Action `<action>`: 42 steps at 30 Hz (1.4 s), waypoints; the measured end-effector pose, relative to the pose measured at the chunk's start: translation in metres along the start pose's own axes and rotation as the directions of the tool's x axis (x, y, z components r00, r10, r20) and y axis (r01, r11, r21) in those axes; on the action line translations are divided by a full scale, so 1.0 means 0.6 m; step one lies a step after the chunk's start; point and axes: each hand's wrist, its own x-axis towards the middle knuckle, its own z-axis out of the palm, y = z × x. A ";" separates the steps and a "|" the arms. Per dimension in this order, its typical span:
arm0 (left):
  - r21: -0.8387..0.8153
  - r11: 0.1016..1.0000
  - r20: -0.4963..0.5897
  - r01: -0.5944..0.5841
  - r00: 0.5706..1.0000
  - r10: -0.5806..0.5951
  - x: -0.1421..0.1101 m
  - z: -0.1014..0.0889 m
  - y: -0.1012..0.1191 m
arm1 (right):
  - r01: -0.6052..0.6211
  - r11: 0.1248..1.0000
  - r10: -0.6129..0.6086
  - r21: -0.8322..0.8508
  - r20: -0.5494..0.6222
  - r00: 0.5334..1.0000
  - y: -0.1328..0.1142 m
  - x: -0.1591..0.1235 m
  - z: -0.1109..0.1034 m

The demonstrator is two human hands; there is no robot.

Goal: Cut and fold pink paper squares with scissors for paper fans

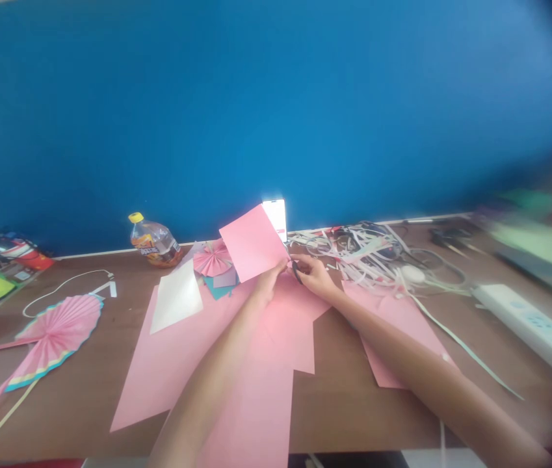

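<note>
My left hand (pixel 272 281) pinches the lower right corner of a square pink sheet of paper (pixel 252 242), which is held up tilted above the table. Close beside it, my right hand (pixel 313 275) is closed around dark-handled scissors (pixel 297 272). The scissors are at the sheet's lower right corner; their blades are mostly hidden. Under both hands lie large overlapping pink sheets (pixel 266 403). Behind the held sheet a lit phone (pixel 276 218) stands against the wall, partly covered.
Left lie a pleated pink paper fan (pixel 61 335), a white sheet (pixel 177 299) and a yellow-capped bottle (pixel 153 242). A small pink rosette (pixel 213 259) lies near the middle. To the right are a tangle of paper strips (pixel 366 250) and a white power strip (pixel 532 325).
</note>
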 end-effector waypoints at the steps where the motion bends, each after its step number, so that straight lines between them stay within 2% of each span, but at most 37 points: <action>1: -0.004 1.000 -0.005 0.002 1.000 -0.002 0.000 0.000 -0.001 | 0.001 1.000 -0.001 -0.002 -0.003 1.000 0.000 0.000 0.000; 10: 0.057 0.998 -0.006 -0.006 1.000 0.007 -0.003 -0.001 -0.002 | 0.022 0.997 -0.024 -0.074 -0.026 0.999 0.003 -0.002 -0.001; 16: 0.025 0.998 -0.001 -0.050 0.999 0.050 -0.007 0.005 0.003 | 0.004 0.998 -0.006 -0.055 -0.027 1.000 0.002 -0.002 -0.001; 21: -0.101 0.991 -0.069 -0.091 0.994 0.084 -0.010 0.012 0.011 | -0.016 0.998 0.014 -0.063 -0.043 0.999 0.002 -0.002 -0.003; 26: -0.298 0.950 -0.076 -0.090 0.995 0.070 -0.010 0.012 0.022 | -0.023 0.998 0.021 -0.050 -0.050 0.999 -0.003 -0.003 -0.004; 29: -0.360 0.925 -0.110 -0.122 0.990 0.087 -0.007 0.009 0.023 | -0.014 0.999 0.012 -0.047 -0.046 0.999 -0.006 -0.003 -0.002; 32: -0.337 0.929 -0.167 -0.156 0.980 0.105 -0.005 0.009 0.019 | -0.012 0.999 0.010 -0.045 -0.044 0.999 -0.005 -0.003 -0.001; 37: -0.265 0.960 -0.195 -0.091 0.980 0.039 -0.003 0.011 0.008 | -0.008 0.997 0.005 -0.080 -0.028 1.000 0.002 -0.002 -0.002; 42: -0.255 0.963 -0.237 -0.090 0.971 0.028 -0.001 0.010 0.003 | -0.002 0.998 0.003 -0.070 0.013 1.000 0.001 -0.001 -0.001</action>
